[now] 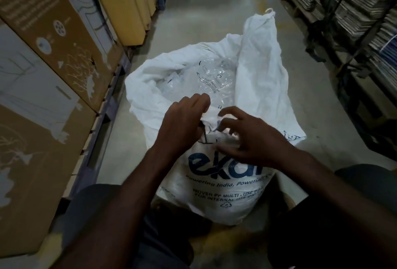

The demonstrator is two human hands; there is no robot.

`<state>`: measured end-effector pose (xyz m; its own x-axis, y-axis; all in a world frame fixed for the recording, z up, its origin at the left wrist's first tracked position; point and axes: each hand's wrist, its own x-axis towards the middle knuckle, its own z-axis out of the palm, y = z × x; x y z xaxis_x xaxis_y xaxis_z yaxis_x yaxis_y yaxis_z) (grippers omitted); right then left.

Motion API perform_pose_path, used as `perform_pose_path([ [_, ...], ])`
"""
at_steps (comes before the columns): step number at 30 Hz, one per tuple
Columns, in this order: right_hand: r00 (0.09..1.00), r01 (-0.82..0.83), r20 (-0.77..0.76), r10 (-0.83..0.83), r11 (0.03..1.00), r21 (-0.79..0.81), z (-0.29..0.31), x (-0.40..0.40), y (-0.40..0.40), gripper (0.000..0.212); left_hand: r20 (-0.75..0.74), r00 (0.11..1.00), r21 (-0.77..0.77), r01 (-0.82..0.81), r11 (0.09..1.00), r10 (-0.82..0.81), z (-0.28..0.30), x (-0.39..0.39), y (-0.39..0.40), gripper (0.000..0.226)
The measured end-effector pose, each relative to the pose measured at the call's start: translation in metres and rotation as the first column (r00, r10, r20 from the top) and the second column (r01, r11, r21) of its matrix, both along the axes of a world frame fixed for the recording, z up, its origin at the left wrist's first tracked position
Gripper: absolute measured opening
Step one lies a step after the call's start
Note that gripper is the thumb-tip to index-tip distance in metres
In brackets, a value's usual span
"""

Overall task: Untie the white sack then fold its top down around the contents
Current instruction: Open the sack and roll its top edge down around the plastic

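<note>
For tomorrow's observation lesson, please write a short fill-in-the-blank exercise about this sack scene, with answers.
1. The white sack stands on the floor with its mouth ____.
2. Inside it lies clear ____ packaging.
3. The left hand pinches the sack's near ____.
4. Stacked along the left side are brown cardboard ____.

Answers: open; plastic; rim; boxes

white sack, upright, mouth open, clear plastic inside

Bare forearms, both hands bare: left hand, right hand. Dark grey short sleeves at the upper arms, dark trousers below.
</note>
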<state>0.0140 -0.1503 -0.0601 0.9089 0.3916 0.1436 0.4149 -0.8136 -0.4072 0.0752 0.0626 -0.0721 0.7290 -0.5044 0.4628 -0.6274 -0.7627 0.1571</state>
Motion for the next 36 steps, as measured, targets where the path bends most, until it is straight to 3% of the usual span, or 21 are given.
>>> perform_pose_path([
  [1, 0.999, 0.045, -0.016, -0.044, 0.997, 0.066, 0.004, 0.003, -0.002, 0.032, 0.023, 1.0, -0.003, -0.001, 1.0, 0.001, -0.002, -0.001, -0.003, 0.045],
  [3, 0.988, 0.144, -0.072, -0.135, 0.979, 0.141, 0.01, 0.012, -0.012, 0.035, 0.032, 0.998, -0.004, -0.047, 0.999, 0.047, -0.006, -0.003, -0.008, 0.06],
  [5, 0.972, 0.189, -0.157, -0.174, 0.978, 0.089, 0.012, 0.021, -0.021, 0.07, 0.011, 0.99, 0.005, -0.138, 0.99, 0.138, -0.011, -0.003, -0.011, 0.078],
  [7, 0.959, 0.195, -0.207, -0.192, 0.981, -0.01, 0.009, 0.026, -0.021, 0.091, 0.018, 0.982, 0.039, -0.191, 0.981, 0.19, -0.019, -0.002, -0.012, 0.078],
  [9, 0.965, 0.18, -0.175, -0.193, 0.98, -0.09, 0.001, 0.026, -0.013, 0.085, 0.023, 0.986, 0.043, -0.166, 0.985, 0.165, -0.025, 0.0, -0.012, 0.07],
  [11, 0.979, 0.201, 0.01, -0.203, 0.958, -0.206, -0.007, 0.026, -0.006, 0.088, 0.012, 0.991, 0.049, -0.135, 0.99, 0.134, -0.028, 0.002, -0.012, 0.068],
  [14, 0.981, 0.191, 0.102, -0.168, 0.936, -0.296, -0.021, 0.027, -0.001, 0.092, -0.015, 0.995, 0.098, -0.099, 0.99, 0.101, -0.024, 0.001, -0.006, 0.082],
  [17, 0.971, 0.185, 0.205, -0.127, 0.938, -0.294, -0.031, 0.028, 0.001, 0.074, -0.279, 0.96, 0.161, 0.073, 0.984, -0.026, -0.018, -0.003, 0.008, 0.103],
  [19, 0.945, 0.181, 0.309, -0.106, 0.958, -0.224, -0.029, 0.029, 0.0, 0.049, -0.445, 0.891, 0.106, 0.151, 0.983, -0.089, -0.012, -0.006, 0.015, 0.106],
  [21, 0.915, 0.195, 0.389, -0.105, 0.96, -0.199, -0.027, 0.029, -0.003, 0.034, -0.371, 0.925, 0.062, 0.116, 0.991, -0.085, -0.005, -0.006, 0.016, 0.082],
  [23, 0.881, 0.234, 0.458, -0.115, 0.948, -0.214, -0.026, 0.027, -0.002, 0.032, -0.163, 0.986, 0.054, -0.011, 0.998, 0.02, 0.0, -0.006, 0.011, 0.047],
  [25, 0.859, 0.269, 0.491, -0.148, 0.945, -0.186, -0.027, 0.025, 0.001, 0.035, 0.004, 0.993, 0.035, -0.12, 0.992, 0.12, 0.0, -0.007, 0.006, 0.032],
  [27, 0.891, 0.28, 0.409, -0.198, 0.948, -0.153, -0.024, 0.025, 0.004, 0.041, 0.068, 0.987, 0.014, -0.149, 0.989, 0.147, -0.007, -0.009, 0.002, 0.031],
  [29, 0.96, 0.214, 0.22, -0.176, 0.963, -0.163, -0.021, 0.025, -0.007, 0.054, 0.096, 0.982, 0.005, -0.161, 0.987, 0.16, -0.014, -0.009, 0.003, 0.038],
  [32, 0.995, 0.101, 0.008, -0.103, 0.951, -0.293, -0.016, 0.022, -0.041, 0.077, 0.121, 0.973, -0.004, -0.196, 0.981, 0.195, -0.019, -0.006, 0.011, 0.041],
  [34, 0.978, 0.191, -0.023, -0.208, 0.932, -0.309, -0.016, 0.021, -0.06, 0.066, 0.093, 0.975, 0.007, -0.205, 0.979, 0.204, -0.018, -0.003, 0.01, 0.043],
  [36, 0.94, 0.34, 0.054, -0.338, 0.904, -0.259, -0.02, 0.021, -0.063, 0.047, 0.044, 0.982, 0.029, -0.186, 0.982, 0.185, -0.013, -0.006, 0.001, 0.045],
])
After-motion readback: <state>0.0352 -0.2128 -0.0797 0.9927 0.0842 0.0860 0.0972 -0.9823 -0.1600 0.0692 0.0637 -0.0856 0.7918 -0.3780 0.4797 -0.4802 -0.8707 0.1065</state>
